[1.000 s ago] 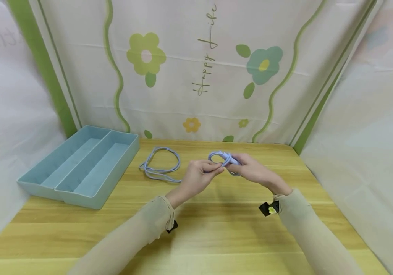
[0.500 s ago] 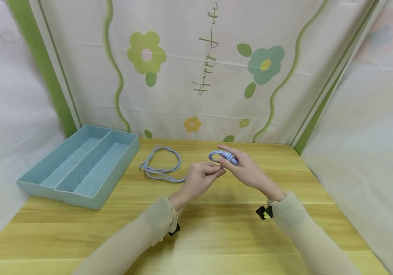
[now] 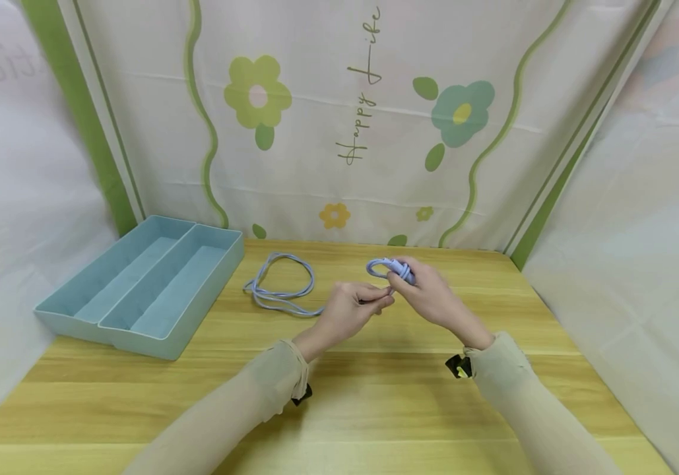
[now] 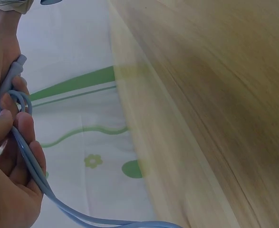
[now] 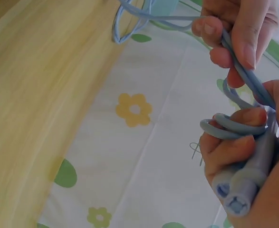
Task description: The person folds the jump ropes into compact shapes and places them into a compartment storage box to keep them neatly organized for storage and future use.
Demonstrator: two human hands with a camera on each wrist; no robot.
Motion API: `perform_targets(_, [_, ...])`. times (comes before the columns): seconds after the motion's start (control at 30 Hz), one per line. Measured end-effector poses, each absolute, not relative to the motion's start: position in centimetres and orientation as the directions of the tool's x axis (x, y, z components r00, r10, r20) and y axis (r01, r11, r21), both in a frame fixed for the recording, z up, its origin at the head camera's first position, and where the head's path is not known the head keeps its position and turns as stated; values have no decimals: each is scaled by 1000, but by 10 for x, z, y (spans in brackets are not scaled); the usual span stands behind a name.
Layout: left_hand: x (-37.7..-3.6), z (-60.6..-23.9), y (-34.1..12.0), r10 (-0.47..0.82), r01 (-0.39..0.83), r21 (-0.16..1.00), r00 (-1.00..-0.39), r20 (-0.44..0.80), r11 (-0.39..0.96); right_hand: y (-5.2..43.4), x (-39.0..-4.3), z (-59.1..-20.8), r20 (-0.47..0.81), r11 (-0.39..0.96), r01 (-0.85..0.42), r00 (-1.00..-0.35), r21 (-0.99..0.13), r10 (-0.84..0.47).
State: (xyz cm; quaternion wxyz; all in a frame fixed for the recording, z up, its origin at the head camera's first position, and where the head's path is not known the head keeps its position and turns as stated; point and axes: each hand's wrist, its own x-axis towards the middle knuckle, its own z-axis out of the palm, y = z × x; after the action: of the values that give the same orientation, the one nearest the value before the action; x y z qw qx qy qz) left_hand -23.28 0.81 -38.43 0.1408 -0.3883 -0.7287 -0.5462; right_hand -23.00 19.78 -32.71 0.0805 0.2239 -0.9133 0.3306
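A light blue jump rope runs between the two hands. My right hand grips its two handles side by side, with turns of cord wrapped around them and a small loop sticking out to the left. Just to the left, my left hand pinches a doubled length of the cord between thumb and fingers, close to the right fingertips. From the left hand the rest of the cord trails onto the wooden table, lying there in a loose loop.
Two pale blue trays, long and narrow, stand side by side at the table's left. A white cloth with printed flowers rises behind the table, and white cloth flanks it on both sides.
The right hand's fingers lifted and spread around the handles half a second ago, and now close around them again. The cord is wound nearer the handles; the left hand shifts slightly right.
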Motion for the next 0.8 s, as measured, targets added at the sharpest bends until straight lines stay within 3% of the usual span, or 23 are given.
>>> perform_targets(0.13, [-231, -382, 10, 435, 710, 690, -670, 602, 139, 199, -229, -328, 370, 780, -462, -873, -423, -316])
perform_targets(0.33, [-231, -382, 12, 453, 690, 695, -695, 558, 201, 202, -230, -332, 464, 798, -528, -807, -288, -366])
perform_targets(0.8, [-230, -378, 11, 473, 645, 734, -726, 499, 215, 206, -228, -331, 467, 659, -628, -768, -413, -439])
